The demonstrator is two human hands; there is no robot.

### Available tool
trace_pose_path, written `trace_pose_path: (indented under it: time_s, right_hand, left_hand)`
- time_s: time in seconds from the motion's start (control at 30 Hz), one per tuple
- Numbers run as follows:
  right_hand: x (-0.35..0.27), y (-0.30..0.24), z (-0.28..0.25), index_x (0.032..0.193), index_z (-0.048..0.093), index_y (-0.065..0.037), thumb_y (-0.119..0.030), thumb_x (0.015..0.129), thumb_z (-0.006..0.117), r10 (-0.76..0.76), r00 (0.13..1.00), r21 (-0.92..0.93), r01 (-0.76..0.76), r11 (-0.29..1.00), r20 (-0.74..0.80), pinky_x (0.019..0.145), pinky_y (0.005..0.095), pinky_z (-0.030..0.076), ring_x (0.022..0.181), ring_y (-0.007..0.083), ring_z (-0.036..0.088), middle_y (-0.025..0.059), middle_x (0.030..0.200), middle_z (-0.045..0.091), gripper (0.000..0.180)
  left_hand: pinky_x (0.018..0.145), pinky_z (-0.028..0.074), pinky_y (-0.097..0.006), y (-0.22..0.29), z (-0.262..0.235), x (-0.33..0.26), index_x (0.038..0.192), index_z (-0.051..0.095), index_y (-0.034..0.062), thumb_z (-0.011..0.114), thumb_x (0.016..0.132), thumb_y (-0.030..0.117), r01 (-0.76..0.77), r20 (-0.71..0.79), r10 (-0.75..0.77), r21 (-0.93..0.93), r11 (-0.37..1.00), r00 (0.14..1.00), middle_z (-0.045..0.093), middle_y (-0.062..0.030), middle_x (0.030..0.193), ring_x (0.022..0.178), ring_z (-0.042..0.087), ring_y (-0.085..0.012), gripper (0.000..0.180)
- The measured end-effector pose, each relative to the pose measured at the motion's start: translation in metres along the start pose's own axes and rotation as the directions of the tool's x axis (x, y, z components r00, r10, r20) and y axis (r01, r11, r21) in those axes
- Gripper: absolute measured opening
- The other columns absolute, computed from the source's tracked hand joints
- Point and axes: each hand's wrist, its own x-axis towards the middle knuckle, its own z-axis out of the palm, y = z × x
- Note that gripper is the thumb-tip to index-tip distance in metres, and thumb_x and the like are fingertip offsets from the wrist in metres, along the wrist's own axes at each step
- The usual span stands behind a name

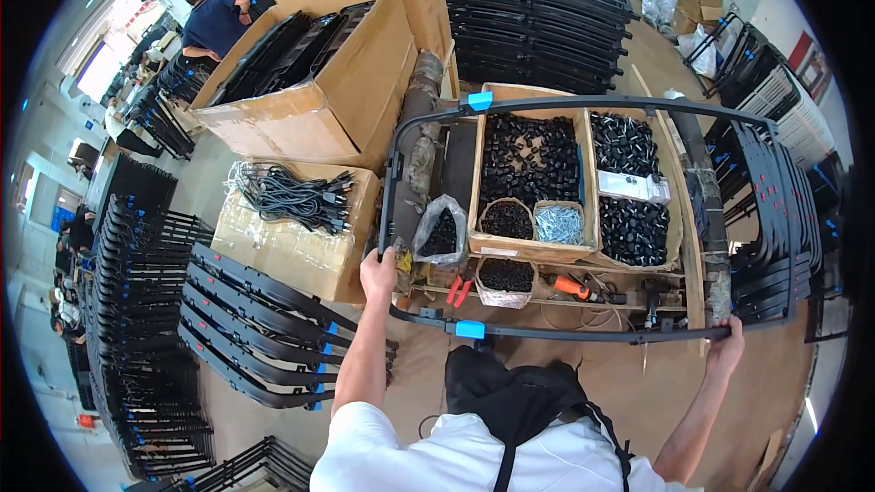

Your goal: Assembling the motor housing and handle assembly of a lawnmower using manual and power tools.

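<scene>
A large black rectangular frame [583,335] with rounded corners spans the middle of the view, held across the workbench in front of me. Blue pieces [470,330] sit on its near and far bars. My left hand [378,275] is closed around the left side bar, near the near left corner. Toward the near right corner, my right hand [726,344] grips the near bar. Below the frame are cardboard boxes with black plastic caps [529,150] and black knobs [633,230], plus a small box of silver screws [560,224].
Red-handled pliers [459,292] and an orange-handled tool [572,288] lie at the bench's near edge. Cables [296,200] rest on a carton at left. Stacked black frames [538,18] stand behind, more panels [260,323] at near left. A person [211,23] works at far left.
</scene>
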Motion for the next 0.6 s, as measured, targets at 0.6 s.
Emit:
trace_pose_path:
  time_s: [0.6]
  right_hand:
    - [0.037, 0.083, 0.019, 0.106, 0.068, -0.001, -0.019, 0.096, 0.065, 0.456, 0.889, -0.053, -0.454, 0.890, 0.038, 0.084, 0.0414, 0.060, 0.096, 0.0273, 0.075, 0.0132, 0.102, 0.074, 0.021]
  left_hand:
    - [0.087, 0.053, -0.052, -0.020, 0.012, 0.035, 0.122, 0.073, -0.0021, 0.067, 0.101, 0.034, -0.294, -0.079, 0.430, 0.619, 0.729, 0.900, 0.075, -0.0277, 0.113, 0.100, 0.071, -0.0457, 0.042]
